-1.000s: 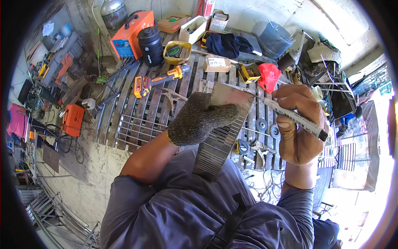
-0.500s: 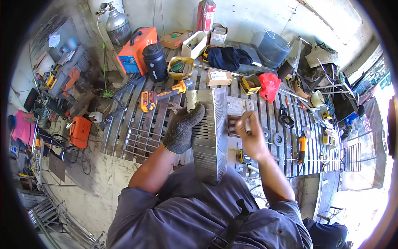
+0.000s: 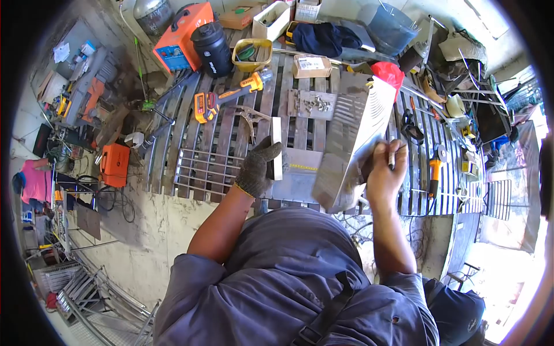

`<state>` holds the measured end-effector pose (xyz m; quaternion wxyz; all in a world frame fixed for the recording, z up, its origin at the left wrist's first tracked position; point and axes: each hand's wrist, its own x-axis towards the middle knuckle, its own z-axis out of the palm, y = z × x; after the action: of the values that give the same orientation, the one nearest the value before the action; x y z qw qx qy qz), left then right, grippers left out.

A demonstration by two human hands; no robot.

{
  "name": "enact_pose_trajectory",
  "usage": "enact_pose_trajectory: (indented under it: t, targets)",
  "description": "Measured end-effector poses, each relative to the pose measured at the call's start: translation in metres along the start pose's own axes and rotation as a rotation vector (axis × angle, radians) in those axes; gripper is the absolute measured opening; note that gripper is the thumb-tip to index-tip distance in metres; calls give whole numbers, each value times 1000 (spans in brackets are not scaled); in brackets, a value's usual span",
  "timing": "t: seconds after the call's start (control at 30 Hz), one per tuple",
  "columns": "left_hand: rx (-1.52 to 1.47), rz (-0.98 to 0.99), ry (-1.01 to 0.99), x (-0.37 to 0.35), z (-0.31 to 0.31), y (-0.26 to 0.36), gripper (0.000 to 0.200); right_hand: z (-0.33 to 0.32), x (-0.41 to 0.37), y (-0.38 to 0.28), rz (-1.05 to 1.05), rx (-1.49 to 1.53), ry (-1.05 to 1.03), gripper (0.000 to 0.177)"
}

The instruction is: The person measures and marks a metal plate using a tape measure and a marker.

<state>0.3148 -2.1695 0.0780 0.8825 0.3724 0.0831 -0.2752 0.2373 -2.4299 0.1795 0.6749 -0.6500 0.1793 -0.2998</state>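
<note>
My left hand [image 3: 259,167], in a dark knit glove, is closed around a narrow pale flat strip [image 3: 277,149] standing upright in this view. My bare right hand [image 3: 385,176] grips the right side of a bent sheet-metal piece with rows of slots [image 3: 341,147], tilted over the bench. A small whitish stick [image 3: 392,157] shows between its fingers. Between my hands lies a flat grey metal plate [image 3: 293,187] with a yellow strip across it. Beyond it sits a small plate [image 3: 300,105] with several small metal parts. Locking pliers [image 3: 249,122] lie left of the strip.
The slatted bench [image 3: 225,144] carries a yellow cordless tool [image 3: 231,95], a metal grille [image 3: 202,170], a cardboard box [image 3: 311,66] and a black bottle [image 3: 212,49]. An orange-handled grinder [image 3: 435,170] lies at right, near a red bag [image 3: 388,75]. An orange case [image 3: 114,165] stands at left.
The slotted metal piece has swung right and away from my body, now in my right hand. My left hand has let it go and holds the pale strip. The view has tilted down.
</note>
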Motion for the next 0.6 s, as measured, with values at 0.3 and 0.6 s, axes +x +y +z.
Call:
enact_pose_trajectory:
  t: [0.3,0.6]
  targets:
    - [779,319,-110,-28,-1,6,17,-73,51,165,-49,-787,-21,20]
    - [1105,228,-38,-36,-5,-3,21,-79,82,238,64,-860,-65,33]
